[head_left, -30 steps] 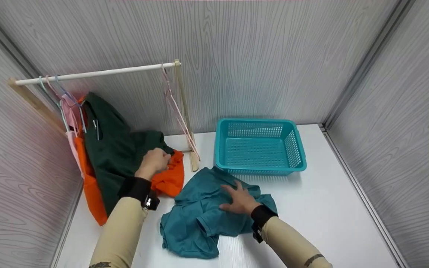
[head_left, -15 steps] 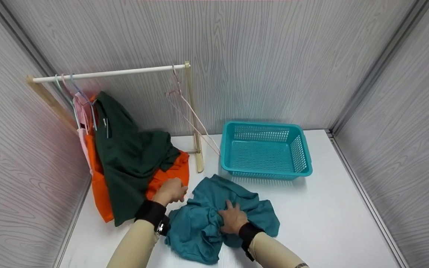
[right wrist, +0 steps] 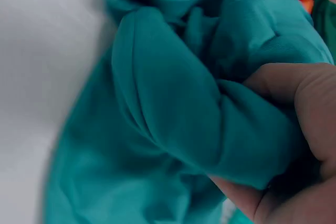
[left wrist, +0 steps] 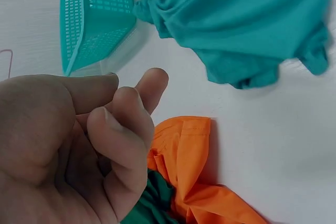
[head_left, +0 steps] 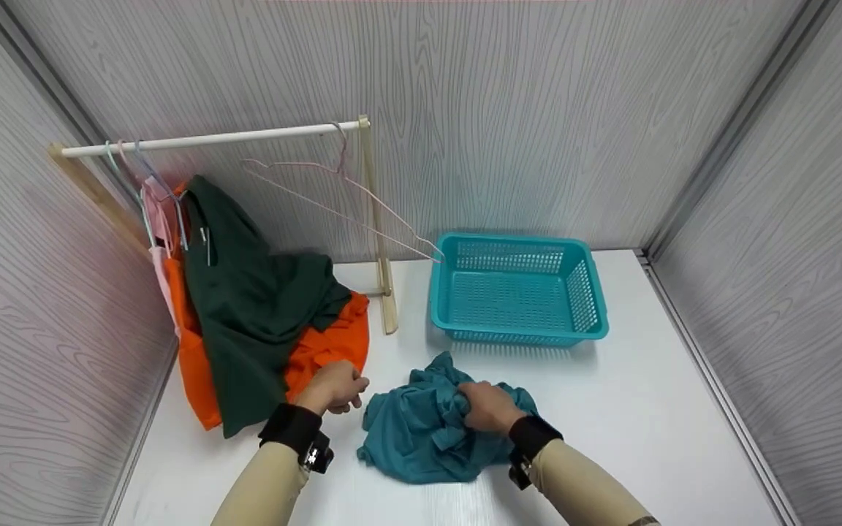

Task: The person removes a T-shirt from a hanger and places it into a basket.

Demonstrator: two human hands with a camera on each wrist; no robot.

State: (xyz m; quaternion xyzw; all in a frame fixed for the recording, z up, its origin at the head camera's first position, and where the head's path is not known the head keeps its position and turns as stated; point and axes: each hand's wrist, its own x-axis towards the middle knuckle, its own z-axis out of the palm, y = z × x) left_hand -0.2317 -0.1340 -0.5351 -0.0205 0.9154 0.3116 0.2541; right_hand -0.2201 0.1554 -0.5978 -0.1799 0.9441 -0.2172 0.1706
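Note:
A crumpled teal garment lies bunched on the white table in front of the basket. My right hand grips a fold of it, and in the right wrist view the thumb and fingers wrap round the bunched cloth. To the left of that garment, my left hand holds nothing. Its fingers are loosely curled in the left wrist view, near the hem of an orange garment.
A teal plastic basket stands at the back. Left of it, a rack with a white rail carries hung clothes, including a dark green garment, and one bare pink hanger beside the post. Grey panels wall the table in.
My right hand has gone from lying spread on the teal garment to grasping it, drawing it into a smaller bundle. My left hand has come off the orange cloth. The pink hanger has swung round.

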